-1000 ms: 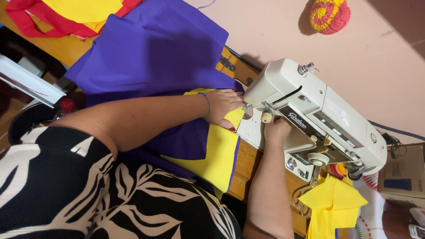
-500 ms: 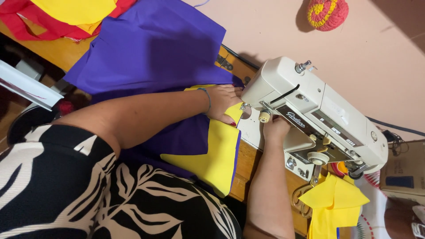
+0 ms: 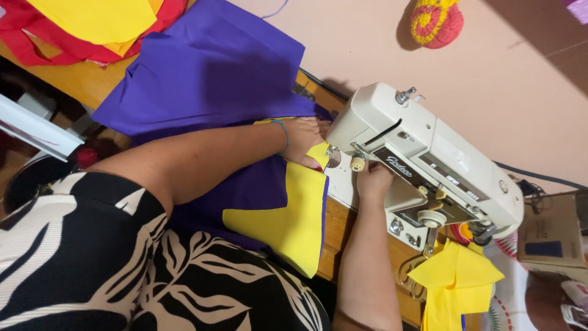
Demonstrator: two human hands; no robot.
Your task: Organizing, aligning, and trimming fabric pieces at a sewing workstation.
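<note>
Your left hand (image 3: pixel 304 142) is lying flat, fingers together and pressing down on the yellow fabric (image 3: pixel 293 211) right where it is meeting the needle area of the cream sewing machine (image 3: pixel 429 165). It is not gripping anything; the palm is simply pinning the cloth to the bed, which is likely keeping the layers from sliding apart as they are feeding under the foot. A thin blue band is sitting on that wrist.

Your right hand (image 3: pixel 373 182) is reaching in under the machine's arm, just in front of the small round knob on its face. The fingers are curling toward the plate, but you cannot tell from here whether they are closing on the cloth or only resting against it, since the machine body is hiding the tips.

The yellow fabric is lying on top of the purple fabric (image 3: pixel 208 73), with its far corner at the needle and the rest hanging off the front edge of the wooden table (image 3: pixel 79 79) toward your lap. The purple piece is spreading out wide behind the machine, probably so its weight is resting on the table rather than dragging on the seam.

More yellow cloth (image 3: pixel 456 285) is hanging folded at the machine's right end, and a red and yellow pile (image 3: pixel 92 24) is sitting at the table's far left.
</note>
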